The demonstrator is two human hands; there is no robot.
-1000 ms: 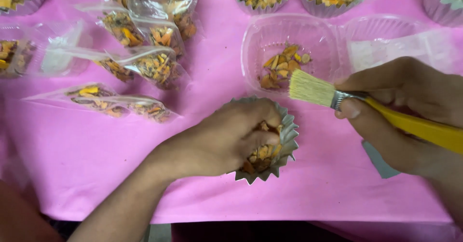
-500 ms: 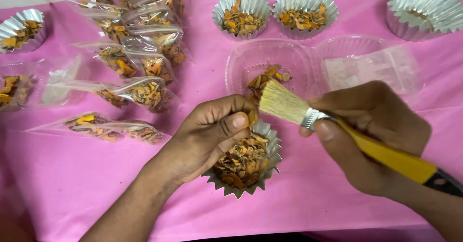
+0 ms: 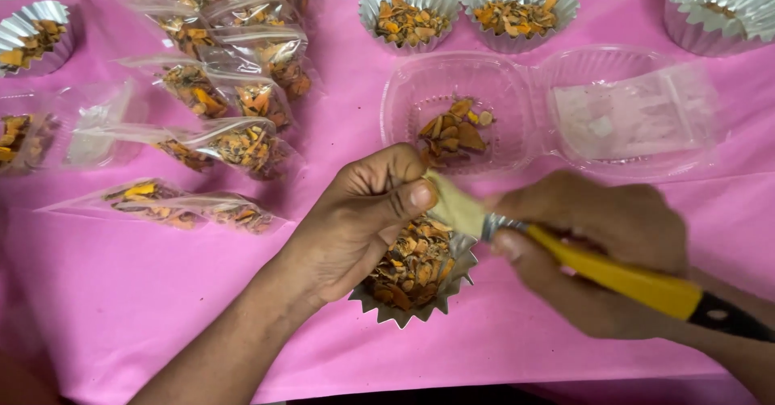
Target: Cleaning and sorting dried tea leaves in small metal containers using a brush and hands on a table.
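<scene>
- A pleated silver foil cup (image 3: pixel 420 292) filled with orange-brown dried pieces is gripped at its rim by the left hand (image 3: pixel 367 215), fingers curled closed around it, above the pink tablecloth (image 3: pixel 121 292).
- A yellow-handled paintbrush (image 3: pixel 565 256) is clasped firmly in the right hand (image 3: pixel 605 251); its pale bristles are laid against the left thumb, over the cup.
- A clear plastic clamshell container (image 3: pixel 517 106) lies open just behind.

Bare left hand (image 3: pixel 363 219), bare right hand (image 3: pixel 597 251), no sleeves
</scene>
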